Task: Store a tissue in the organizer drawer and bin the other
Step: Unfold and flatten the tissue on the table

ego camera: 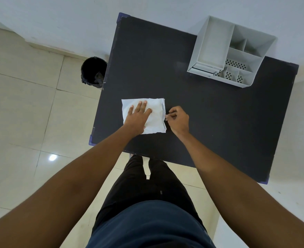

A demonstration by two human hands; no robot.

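Observation:
A white tissue (156, 115) lies flat on the black table (210, 113), near its front left part. It looks like a stack of layers, with a second edge showing along its right side. My left hand (137, 117) rests flat on it, fingers spread. My right hand (177, 119) is at the tissue's right edge, thumb and fingertips pinched on that edge. A grey desk organizer (231, 52) stands at the table's far right, its small drawer (204, 69) at the front left, shut or nearly so. A black bin (93, 71) stands on the floor left of the table.
The table backs onto a white wall. Beige floor tiles lie to the left and below. My legs stand at the table's near edge. The organizer has several open-top compartments, some with perforated bottoms.

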